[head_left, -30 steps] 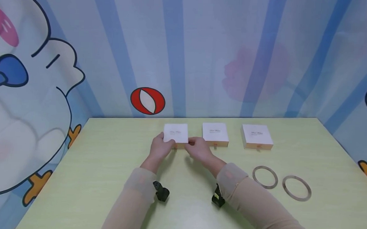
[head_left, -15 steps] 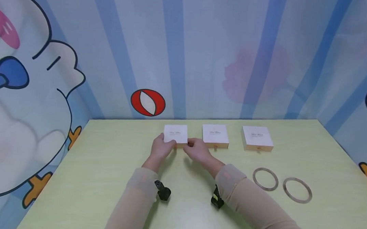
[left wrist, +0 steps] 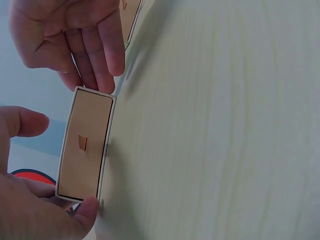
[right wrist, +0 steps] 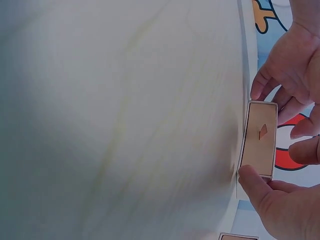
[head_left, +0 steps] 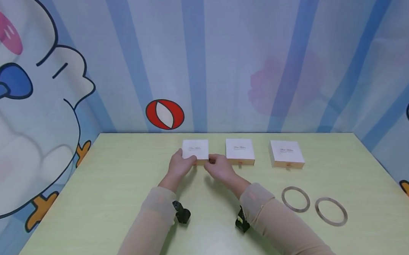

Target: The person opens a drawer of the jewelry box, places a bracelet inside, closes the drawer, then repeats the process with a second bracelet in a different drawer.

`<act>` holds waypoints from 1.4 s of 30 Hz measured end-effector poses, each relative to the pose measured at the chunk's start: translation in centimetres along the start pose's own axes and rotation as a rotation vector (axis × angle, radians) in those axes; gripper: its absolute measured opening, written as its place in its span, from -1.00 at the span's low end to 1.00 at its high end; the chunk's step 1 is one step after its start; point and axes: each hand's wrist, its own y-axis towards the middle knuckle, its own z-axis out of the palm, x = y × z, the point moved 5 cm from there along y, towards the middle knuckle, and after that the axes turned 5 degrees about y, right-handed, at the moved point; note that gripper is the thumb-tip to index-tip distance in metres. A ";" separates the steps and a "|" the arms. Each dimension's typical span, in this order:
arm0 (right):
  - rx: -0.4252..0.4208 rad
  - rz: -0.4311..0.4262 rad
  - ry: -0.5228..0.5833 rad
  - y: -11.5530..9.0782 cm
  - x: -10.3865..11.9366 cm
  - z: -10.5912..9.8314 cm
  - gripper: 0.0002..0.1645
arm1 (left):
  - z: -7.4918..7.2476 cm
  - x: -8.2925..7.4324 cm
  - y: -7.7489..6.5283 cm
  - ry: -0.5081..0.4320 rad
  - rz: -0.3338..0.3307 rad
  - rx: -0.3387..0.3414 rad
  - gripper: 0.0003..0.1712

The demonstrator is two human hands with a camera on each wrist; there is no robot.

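The table [head_left: 85, 198] is lit softly in the head view by a source kept out of frame, with a pale glare reflected at its near middle. Diffuse shadows are thrown toward the camera below the left hand [head_left: 180, 165] and the right hand [head_left: 221, 168]. The lettering [head_left: 195, 147] on the white box [head_left: 195, 154] is rendered too small to be read. In the left wrist view, a dimmer, greyer tone is recorded. In the right wrist view, the tabletop is washed pale above, darkened toward the lower left and softly blurred.
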 end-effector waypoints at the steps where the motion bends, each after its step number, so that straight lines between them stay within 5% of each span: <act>1: 0.000 -0.002 -0.002 0.0 0.0 0.0 -0.43 | 0.0 0.0 0.0 0.004 -0.004 0.000 -0.07; 17: 0.047 0.011 0.032 -0.4 0.1 -0.1 -0.38 | 0.0 -0.4 -0.5 0.029 0.043 -0.015 -0.10; 30: 0.022 -0.037 0.016 -1.1 0.6 -0.6 -0.39 | 0.6 -1.9 -2.0 0.251 0.109 -0.158 -0.11; 42: -0.076 -0.080 -0.018 -1.3 0.2 -2.8 -0.38 | 1.5 -3.5 -3.1 0.188 0.269 -0.181 -0.28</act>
